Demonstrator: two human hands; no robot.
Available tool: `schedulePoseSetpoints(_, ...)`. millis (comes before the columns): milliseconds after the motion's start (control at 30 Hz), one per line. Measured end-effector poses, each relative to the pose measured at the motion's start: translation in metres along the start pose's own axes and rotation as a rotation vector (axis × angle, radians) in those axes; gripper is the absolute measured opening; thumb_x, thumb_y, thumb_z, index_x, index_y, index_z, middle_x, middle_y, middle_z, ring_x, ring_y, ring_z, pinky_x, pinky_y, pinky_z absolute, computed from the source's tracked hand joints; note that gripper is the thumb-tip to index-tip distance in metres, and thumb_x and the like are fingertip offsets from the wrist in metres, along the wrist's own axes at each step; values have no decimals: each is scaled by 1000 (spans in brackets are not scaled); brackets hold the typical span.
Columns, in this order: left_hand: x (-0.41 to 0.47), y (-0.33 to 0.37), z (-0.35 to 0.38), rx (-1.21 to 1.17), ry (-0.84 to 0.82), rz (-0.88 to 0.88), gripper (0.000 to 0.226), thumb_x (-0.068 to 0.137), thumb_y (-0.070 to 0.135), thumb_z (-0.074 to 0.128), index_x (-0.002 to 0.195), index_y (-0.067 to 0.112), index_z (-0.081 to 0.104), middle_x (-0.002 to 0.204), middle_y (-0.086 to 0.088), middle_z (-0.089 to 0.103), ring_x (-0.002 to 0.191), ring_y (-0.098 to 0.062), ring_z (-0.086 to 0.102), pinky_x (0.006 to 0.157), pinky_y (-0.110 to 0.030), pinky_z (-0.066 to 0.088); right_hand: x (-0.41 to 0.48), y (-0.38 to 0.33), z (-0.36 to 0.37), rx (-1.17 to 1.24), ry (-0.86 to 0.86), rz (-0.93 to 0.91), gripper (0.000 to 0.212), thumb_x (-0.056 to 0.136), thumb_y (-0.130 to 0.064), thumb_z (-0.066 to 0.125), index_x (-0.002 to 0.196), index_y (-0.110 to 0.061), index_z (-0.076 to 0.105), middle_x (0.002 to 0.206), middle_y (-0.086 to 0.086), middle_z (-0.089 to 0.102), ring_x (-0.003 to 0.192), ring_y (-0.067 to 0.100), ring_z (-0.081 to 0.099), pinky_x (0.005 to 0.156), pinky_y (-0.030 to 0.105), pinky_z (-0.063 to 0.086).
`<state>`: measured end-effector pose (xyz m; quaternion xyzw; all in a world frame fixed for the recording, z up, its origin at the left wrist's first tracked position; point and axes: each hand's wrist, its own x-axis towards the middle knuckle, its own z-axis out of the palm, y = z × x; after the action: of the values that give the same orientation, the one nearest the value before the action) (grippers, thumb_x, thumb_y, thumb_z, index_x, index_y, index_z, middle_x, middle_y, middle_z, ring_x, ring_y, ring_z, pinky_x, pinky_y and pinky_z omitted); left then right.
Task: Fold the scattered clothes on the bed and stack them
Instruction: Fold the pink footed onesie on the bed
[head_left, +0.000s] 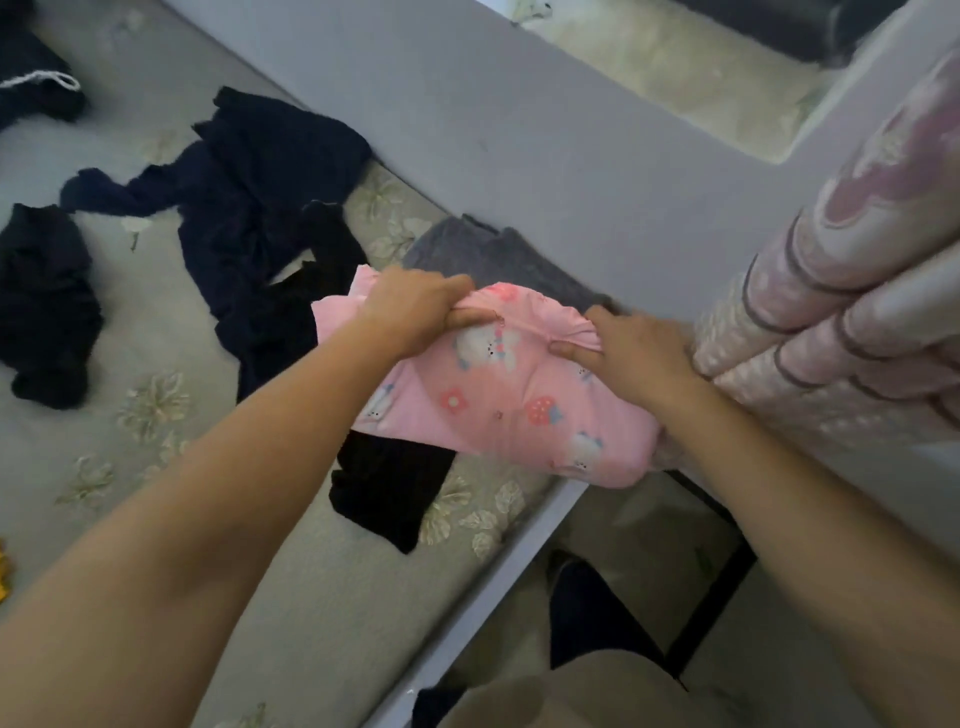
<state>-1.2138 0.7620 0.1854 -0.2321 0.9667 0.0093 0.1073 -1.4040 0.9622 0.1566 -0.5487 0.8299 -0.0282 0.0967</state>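
A pink garment (498, 410) printed with bears, flowers and strawberries is bunched near the bed's right edge. My left hand (415, 306) grips its upper left edge, and my right hand (634, 348) pinches its upper right edge. Under and behind it lies a folded grey garment (498, 260). A small black piece (384, 493) lies just below the pink one. Dark navy clothes (260, 208) sprawl unfolded over the middle of the bed, with another dark heap (47, 306) at the left.
The bed (156, 467) has a pale floral sheet. A grey headboard panel (493, 130) runs diagonally behind. A stack of folded pink-and-white quilts (852, 322) stands at the right. More dark clothing with a white cord (41, 83) lies at the top left.
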Motion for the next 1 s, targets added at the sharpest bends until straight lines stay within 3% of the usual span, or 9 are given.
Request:
schedulePoseSetpoints(100, 82, 8, 16, 54, -91, 52, 63, 93, 71, 30, 114, 18, 59, 112, -15, 66, 105, -34, 61, 76, -36, 29, 39, 37, 38, 143, -181, 172, 67, 86, -81, 42, 106, -18, 55, 106, 16, 68, 97, 37, 64, 74, 38, 47)
schedulePoseSetpoints(233, 167, 11, 41, 139, -176, 76, 98, 79, 88, 8, 127, 19, 57, 121, -18, 63, 113, -36, 58, 96, -43, 38, 79, 67, 79, 466, -284, 350, 81, 75, -90, 39, 105, -19, 64, 105, 6, 69, 97, 31, 65, 84, 39, 50)
schedulePoseSetpoints(367, 220, 20, 69, 214, -184, 4, 73, 90, 75, 34, 129, 18, 56, 126, -16, 62, 122, -35, 50, 111, -49, 24, 111, 88, 108, 451, -292, 435, 73, 86, -80, 46, 110, -14, 69, 109, 13, 70, 101, 32, 66, 76, 33, 44)
schedulePoseSetpoints(500, 209, 40, 110, -29, -63, -219, 58, 101, 54, 35, 151, 23, 31, 156, -17, 31, 147, -35, 21, 119, -60, 5, 125, 94, 130, 337, -254, 517, 84, 84, -84, 42, 107, -8, 71, 111, 21, 70, 102, 39, 66, 81, 38, 50)
schedulePoseSetpoints(633, 157, 47, 141, -147, -43, -306, 69, 95, 67, 26, 155, 33, 20, 164, -18, 6, 151, -38, 2, 116, -67, 0, 116, 92, 134, 354, -120, 543, 70, 87, -75, 51, 111, -10, 66, 115, 20, 69, 106, 40, 64, 85, 43, 50)
schedulePoseSetpoints(700, 135, 43, 154, -191, -127, -337, 74, 91, 76, 23, 155, 40, 12, 165, -17, -5, 150, -40, -8, 113, -72, -2, 105, 80, 130, 328, -53, 494, 70, 89, -68, 52, 131, -11, 55, 128, 19, 61, 116, 40, 57, 93, 47, 47)
schedulePoseSetpoints(767, 127, 41, 163, -245, -174, -375, 74, 90, 79, 22, 154, 44, 8, 164, -14, -13, 149, -41, -16, 110, -75, -1, 90, 61, 127, 226, 34, 365, 92, 82, -77, 50, 149, -15, 38, 145, 20, 44, 130, 42, 44, 108, 55, 35)
schedulePoseSetpoints(867, 136, 43, 178, -264, -193, -398, 74, 89, 80, 19, 153, 48, 2, 163, -11, -20, 147, -40, -22, 108, -77, -4, 62, 39, 142, 122, -179, 87, 128, 59, -99, 43, 160, -29, 6, 165, 21, 0, 149, 52, 0, 114, 72, 0)
schedulePoseSetpoints(1000, 164, 49, 202, -249, -348, -361, 77, 84, 85, 14, 151, 52, -6, 162, -11, -26, 146, -42, -24, 106, -78, -7, 57, 57, 192, 83, -438, 106, 140, 52, -95, 58, 151, -43, -25, 163, 13, -28, 144, 53, -23, 109, 78, -2)
